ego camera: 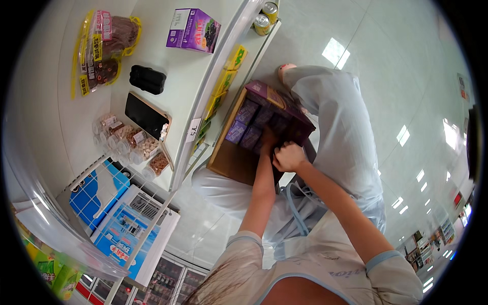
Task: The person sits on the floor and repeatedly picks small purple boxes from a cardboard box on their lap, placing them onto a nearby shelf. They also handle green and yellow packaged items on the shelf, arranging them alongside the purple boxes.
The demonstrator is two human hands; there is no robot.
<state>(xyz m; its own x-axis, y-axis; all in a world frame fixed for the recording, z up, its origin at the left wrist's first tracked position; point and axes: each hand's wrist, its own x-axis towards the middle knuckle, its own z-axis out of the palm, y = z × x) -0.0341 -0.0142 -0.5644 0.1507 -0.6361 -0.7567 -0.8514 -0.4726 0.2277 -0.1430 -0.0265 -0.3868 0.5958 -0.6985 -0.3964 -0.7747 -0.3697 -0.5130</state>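
Note:
A purple cardboard carton (282, 100) stands open at my lap, between my bent legs. Inside it are several small purple drink boxes (235, 131), packed in rows. My left hand (269, 138) reaches down into the carton among these boxes. Shadow hides its fingertips, so whether it grips a box is unclear. At the carton's near right edge, my right hand (289, 157) is curled with bent fingers around the rim.
On the white shelf (164, 61) at left are a purple multipack (193, 30), a black case (148, 79), a phone (146, 114), snack jars (145, 148) and bagged snacks (108, 49). Yellow boxes (225, 82) and cans (262, 24) sit lower. A wire basket (114, 213) holds blue cartons.

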